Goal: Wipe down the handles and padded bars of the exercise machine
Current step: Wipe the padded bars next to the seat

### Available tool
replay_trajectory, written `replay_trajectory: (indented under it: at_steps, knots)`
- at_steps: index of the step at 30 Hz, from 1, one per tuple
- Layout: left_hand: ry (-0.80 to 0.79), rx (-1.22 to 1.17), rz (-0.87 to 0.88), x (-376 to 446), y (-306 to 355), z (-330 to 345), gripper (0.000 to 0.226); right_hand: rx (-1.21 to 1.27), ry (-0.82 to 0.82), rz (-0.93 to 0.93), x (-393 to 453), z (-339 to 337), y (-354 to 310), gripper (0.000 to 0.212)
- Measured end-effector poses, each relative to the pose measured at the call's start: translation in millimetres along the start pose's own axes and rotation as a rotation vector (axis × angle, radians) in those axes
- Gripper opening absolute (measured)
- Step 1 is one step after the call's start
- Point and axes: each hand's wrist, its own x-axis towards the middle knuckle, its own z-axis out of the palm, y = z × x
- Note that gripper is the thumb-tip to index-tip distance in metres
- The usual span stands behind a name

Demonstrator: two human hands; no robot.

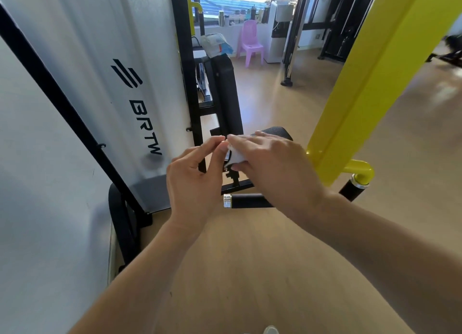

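Both my hands meet in front of the exercise machine, over a small white wipe [234,156]. My right hand [272,163] covers the wipe from above, with its fingers round it. My left hand [197,176] pinches the wipe's left edge between thumb and fingertips. Below the hands, a black foam handle [250,200] with a chrome end cap juts out to the left. A second black grip [351,189] hangs from the yellow arm [370,83] at the right. The black padded seat [277,131] and upright black back pad [228,93] lie behind my hands.
The machine's white weight-stack cover [100,71] with black lettering fills the left side. Its black base frame [125,223] stands on the tan floor. A pink plastic chair [250,42], a water dispenser [278,31] and other gym frames stand at the back.
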Motion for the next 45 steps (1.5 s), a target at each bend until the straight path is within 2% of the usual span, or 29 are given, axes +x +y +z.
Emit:
replay_trajectory:
  at_steps: [2, 4, 6, 7, 9, 10, 12, 14, 15, 17, 19, 20, 22, 24, 26, 27, 28, 29, 32, 36, 38, 40, 43, 45]
  knots:
    - [-0.007, 0.011, 0.012, 0, 0, -2, 0.017, 0.072, -0.038, 0.002, -2, 1, 1, 0.050]
    - [-0.009, 0.005, -0.022, -3, 1, -1, 0.018, 0.019, -0.119, 0.072, -11, -8, 13, 0.050]
    - [-0.004, -0.002, -0.065, -5, 2, 2, 0.019, -0.195, -0.043, 0.043, -24, -17, 23, 0.042]
    - [-0.002, -0.024, -0.084, -6, 1, 3, 0.019, -0.210, 0.056, 0.007, -31, -20, 25, 0.040]
    - [0.001, -0.113, -0.140, -10, 0, 5, 0.017, 0.004, 0.189, -0.092, -46, -23, 19, 0.040]
    - [0.004, -0.143, -0.165, -11, -1, 5, 0.015, 0.193, 0.148, -0.108, -51, -23, 13, 0.042]
    - [0.001, -0.150, -0.204, -17, -4, 2, 0.011, 0.486, -0.075, -0.002, -60, -16, 1, 0.030]
    - [-0.032, -0.156, -0.250, -25, -15, -2, 0.012, 0.555, -0.287, 0.194, -65, 6, 0, 0.017]
    - [-0.062, -0.149, -0.277, -30, -24, -4, 0.015, 0.563, -0.307, 0.293, -65, 21, 2, 0.017]
    - [-0.134, -0.101, -0.334, -42, -41, -6, 0.020, 0.627, -0.172, 0.473, -62, 44, 10, 0.012]
    - [-0.194, -0.055, -0.381, -54, -56, -4, 0.026, 0.629, 0.002, 0.554, -53, 58, 13, 0.005]
    - [-0.212, -0.051, -0.409, -59, -62, -3, 0.029, 0.517, 0.027, 0.515, -50, 67, 14, 0.011]
    - [-0.237, -0.075, -0.461, -65, -69, 1, 0.034, 0.337, -0.035, 0.408, -50, 89, 13, 0.015]
    - [-0.255, -0.096, -0.488, -65, -75, 4, 0.034, 0.333, -0.212, 0.323, -58, 106, 8, 0.021]
    - [-0.275, -0.117, -0.499, -63, -80, 6, 0.033, 0.306, -0.396, 0.233, -73, 115, 0, 0.053]
    - [-0.282, -0.117, -0.500, -63, -81, 7, 0.031, 0.271, -0.431, 0.189, -80, 116, -1, 0.067]
    - [-0.286, -0.106, -0.494, -62, -83, 9, 0.027, 0.254, -0.425, 0.156, -85, 116, 0, 0.073]
    - [-0.286, -0.088, -0.479, -63, -84, 10, 0.024, 0.263, -0.397, 0.141, -87, 114, 2, 0.070]
    - [-0.282, -0.038, -0.444, -67, -88, 14, 0.019, 0.331, -0.292, 0.156, -82, 110, 8, 0.041]
    - [-0.287, -0.013, -0.440, -67, -89, 14, 0.019, 0.295, -0.351, 0.185, -72, 95, 24, 0.025]
    - [-0.283, -0.018, -0.438, -67, -89, 14, 0.018, 0.222, -0.370, 0.185, -72, 92, 28, 0.024]
    - [-0.268, -0.022, -0.434, -67, -89, 14, 0.018, 0.202, -0.323, 0.137, -71, 93, 22, 0.024]
    - [-0.272, -0.005, -0.396, -68, -90, 12, 0.018, 0.257, -0.237, 0.043, -67, 103, 3, 0.029]
    - [-0.286, 0.007, -0.368, -69, -90, 11, 0.019, 0.304, -0.237, 0.034, -64, 107, -6, 0.034]
